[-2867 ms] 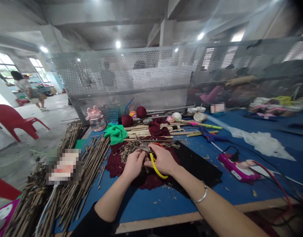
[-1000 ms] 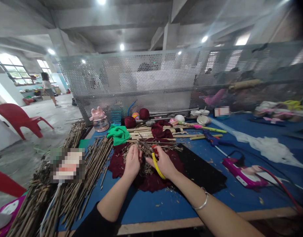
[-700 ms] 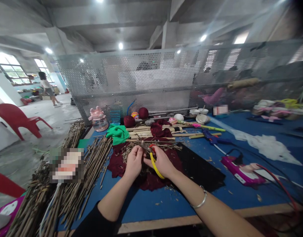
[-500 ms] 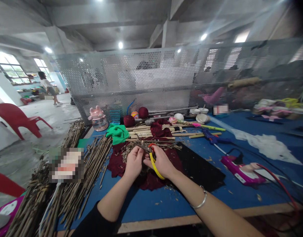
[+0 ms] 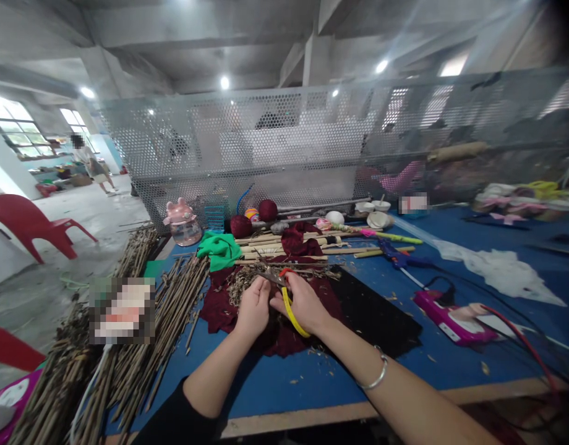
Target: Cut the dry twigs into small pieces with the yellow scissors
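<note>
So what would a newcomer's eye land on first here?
Probably the metal scissors with yellow and red handles, in the right hand above a dark red cloth. Next, the bright green cloth beyond the left hand, and the brown dried stalks along the blue table's left side.

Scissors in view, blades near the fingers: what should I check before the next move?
1. Scissors held in the right hand: ok.
2. Left hand well clear of the blades: not ok, its fingertips are right by them.
3. Piece secure in the left fingertips: cannot tell, the fingers hide it.
4. Glue gun away from the blades: ok, it lies off to the right.
5. Blue table free of scraps: not ok, bits are scattered on it.
</note>
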Action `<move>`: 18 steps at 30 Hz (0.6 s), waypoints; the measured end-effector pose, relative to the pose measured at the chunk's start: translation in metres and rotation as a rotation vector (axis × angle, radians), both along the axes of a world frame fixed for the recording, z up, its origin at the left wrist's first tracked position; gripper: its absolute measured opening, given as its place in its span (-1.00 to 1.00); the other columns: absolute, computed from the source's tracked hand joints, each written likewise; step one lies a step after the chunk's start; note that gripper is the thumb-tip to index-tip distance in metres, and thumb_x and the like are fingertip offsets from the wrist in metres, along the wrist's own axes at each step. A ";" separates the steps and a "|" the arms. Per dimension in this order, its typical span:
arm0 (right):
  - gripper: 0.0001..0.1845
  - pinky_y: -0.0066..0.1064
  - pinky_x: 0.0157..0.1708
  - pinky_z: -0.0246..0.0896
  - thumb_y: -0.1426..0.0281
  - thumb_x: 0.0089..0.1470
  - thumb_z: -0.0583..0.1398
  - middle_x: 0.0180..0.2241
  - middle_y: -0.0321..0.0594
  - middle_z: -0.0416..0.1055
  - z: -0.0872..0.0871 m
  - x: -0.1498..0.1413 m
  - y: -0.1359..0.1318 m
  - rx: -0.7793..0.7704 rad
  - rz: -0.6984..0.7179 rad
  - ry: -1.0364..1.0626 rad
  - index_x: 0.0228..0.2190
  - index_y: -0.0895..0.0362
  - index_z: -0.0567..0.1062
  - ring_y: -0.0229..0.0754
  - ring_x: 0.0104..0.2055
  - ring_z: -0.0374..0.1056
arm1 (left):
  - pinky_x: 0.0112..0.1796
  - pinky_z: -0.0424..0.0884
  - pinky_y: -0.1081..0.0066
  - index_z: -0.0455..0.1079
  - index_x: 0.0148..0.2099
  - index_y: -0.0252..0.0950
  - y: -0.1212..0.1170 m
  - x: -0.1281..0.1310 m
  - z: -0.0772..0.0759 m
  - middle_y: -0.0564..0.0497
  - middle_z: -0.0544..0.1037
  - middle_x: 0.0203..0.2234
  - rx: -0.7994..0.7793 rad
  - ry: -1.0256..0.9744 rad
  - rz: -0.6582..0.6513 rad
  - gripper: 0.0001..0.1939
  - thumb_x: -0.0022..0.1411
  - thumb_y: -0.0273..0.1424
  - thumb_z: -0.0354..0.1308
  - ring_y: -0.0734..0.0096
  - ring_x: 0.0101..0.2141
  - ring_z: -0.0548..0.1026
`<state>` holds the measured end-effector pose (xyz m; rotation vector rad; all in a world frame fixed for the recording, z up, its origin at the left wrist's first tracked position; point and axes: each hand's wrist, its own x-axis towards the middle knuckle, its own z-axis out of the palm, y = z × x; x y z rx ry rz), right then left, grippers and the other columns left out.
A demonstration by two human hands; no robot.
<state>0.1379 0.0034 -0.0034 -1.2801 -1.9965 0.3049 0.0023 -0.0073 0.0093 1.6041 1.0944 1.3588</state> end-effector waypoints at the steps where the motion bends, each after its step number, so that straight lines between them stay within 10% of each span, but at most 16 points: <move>1: -0.66 -0.39 -0.35 0.12 0.21 -0.15 0.20 -0.39 -0.17 0.31 0.001 0.001 -0.001 -0.008 -0.008 -0.009 -0.37 0.14 0.25 -0.15 -0.33 0.25 | -0.33 0.23 0.50 0.32 -0.36 -0.30 -0.001 0.000 0.000 0.04 0.42 -0.48 -0.001 0.001 -0.006 -0.70 0.22 -0.24 -0.14 0.45 -0.41 0.33; 18: -0.67 -0.46 -0.46 0.04 0.17 -0.12 0.17 -0.42 -0.18 0.33 0.001 -0.003 -0.003 -0.043 -0.077 -0.056 -0.40 0.12 0.22 -0.16 -0.38 0.28 | -0.26 0.26 0.44 0.32 -0.28 -0.30 0.000 0.003 -0.006 -0.02 0.45 -0.41 -0.044 -0.040 0.013 -0.74 0.21 -0.29 -0.14 0.38 -0.33 0.38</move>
